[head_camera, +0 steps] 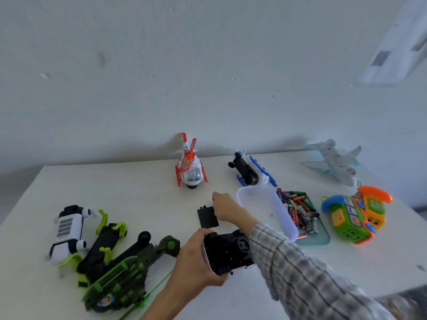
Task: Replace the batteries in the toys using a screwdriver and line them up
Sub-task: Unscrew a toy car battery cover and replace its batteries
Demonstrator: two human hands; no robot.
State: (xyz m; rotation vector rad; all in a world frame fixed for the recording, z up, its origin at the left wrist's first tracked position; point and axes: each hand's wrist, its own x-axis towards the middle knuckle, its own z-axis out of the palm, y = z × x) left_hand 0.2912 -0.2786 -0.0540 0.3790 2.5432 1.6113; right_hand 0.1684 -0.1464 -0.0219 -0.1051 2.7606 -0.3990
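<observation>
My left hand (193,262) grips a black toy vehicle (227,251) turned underside up, low in the middle of the white table (143,192). My right hand (225,207) reaches forward over it, and its curled fingers touch the right edge of a flat black battery cover (206,217) lying on the table. I cannot tell whether the fingers hold anything. A teal tray (320,237) to the right holds several loose batteries (300,210). No screwdriver is in sight.
An orange-and-white helicopter (190,168) and a blue helicopter on its side (250,170) stand at the back. A white plane (335,162) and a green-orange toy phone (355,214) lie right. A clear box lid (265,210) leans on the tray. A white robot dog (68,229) and green-black vehicles (122,264) lie left.
</observation>
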